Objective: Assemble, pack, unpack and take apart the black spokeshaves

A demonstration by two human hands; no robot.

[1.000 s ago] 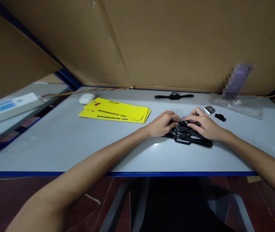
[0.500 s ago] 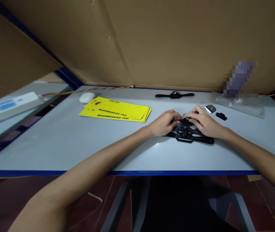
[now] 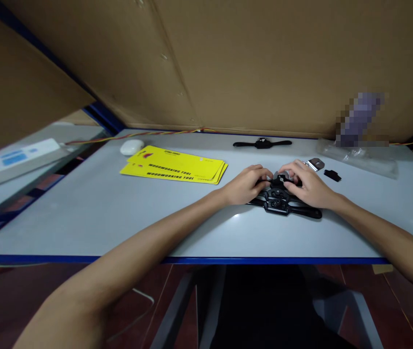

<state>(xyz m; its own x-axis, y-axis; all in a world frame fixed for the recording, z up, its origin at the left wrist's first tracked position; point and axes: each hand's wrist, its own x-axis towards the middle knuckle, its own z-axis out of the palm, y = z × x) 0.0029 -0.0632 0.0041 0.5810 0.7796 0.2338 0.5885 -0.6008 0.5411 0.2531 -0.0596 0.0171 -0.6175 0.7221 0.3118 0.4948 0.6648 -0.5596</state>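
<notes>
Two or three black spokeshaves (image 3: 282,203) lie stacked on the grey table (image 3: 119,213), right of centre. My left hand (image 3: 247,184) rests on the stack's left end with its fingers curled over the top tool. My right hand (image 3: 306,184) covers the right end, fingers bent and pinching at a small part on top of the tool's middle. The fingertips of both hands nearly meet there. What exactly the fingers pinch is too small to make out.
Another black spokeshave (image 3: 262,143) lies at the back. A metal blade (image 3: 315,164) and a small black piece (image 3: 332,175) lie right of my hands, a clear plastic bag (image 3: 359,157) behind them. Yellow cards (image 3: 173,166) and a white mouse (image 3: 131,147) sit left. Cardboard walls surround the table.
Both hands stayed on the stacked spokeshaves; the right hand's fingers shifted slightly over the top tool's middle. The stack has barely moved.
</notes>
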